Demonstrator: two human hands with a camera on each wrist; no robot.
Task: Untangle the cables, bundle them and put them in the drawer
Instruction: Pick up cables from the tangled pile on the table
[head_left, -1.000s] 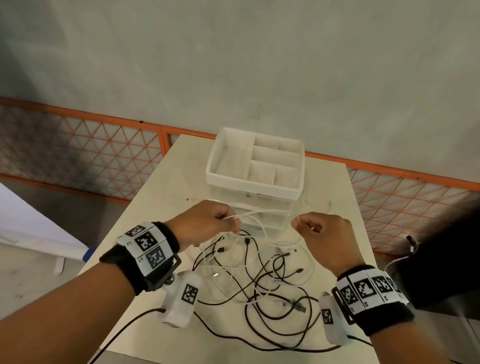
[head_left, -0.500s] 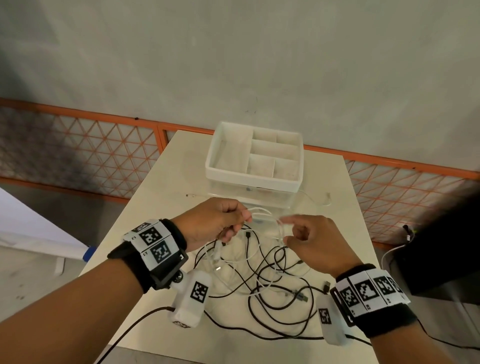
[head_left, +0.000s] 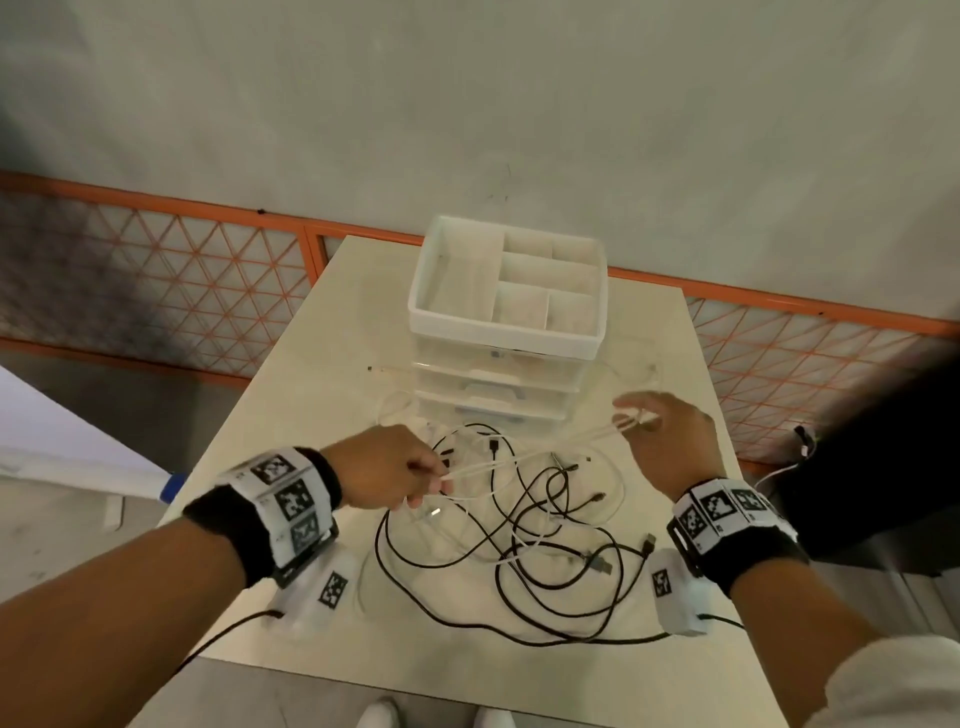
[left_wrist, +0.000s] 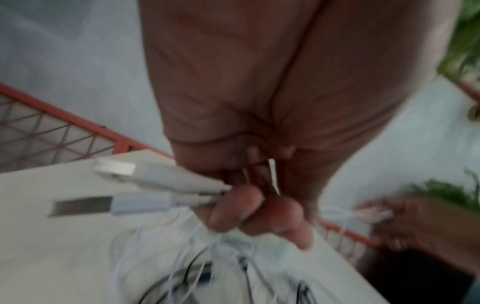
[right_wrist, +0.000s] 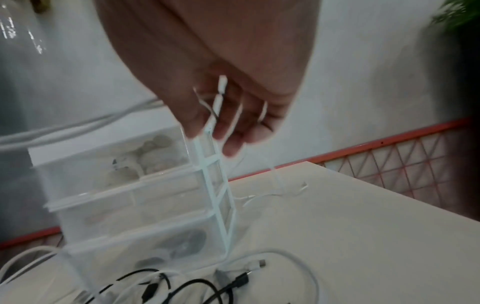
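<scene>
L & R fingers (head_left: 415, 475) round white cables (head_left: 524, 457) (taut)

The head view looks steeply down on the table (head_left: 291, 395). Each wrist view looks close along its palm; all three share the drawer unit (right_wrist: 135, 205).

The left hand (head_left: 387, 467) is a closed fist, knuckles up; the right hand (head_left: 670, 441) pinches with loosely curled fingers, held apart.

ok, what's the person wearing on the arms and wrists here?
Both forearms are bare. Each wrist carries a black band wrapped with white fiducial marker tags, and a white tagged camera pod hangs beneath, trailing a thin black lead. A pale sleeve shows bottom right.
</scene>
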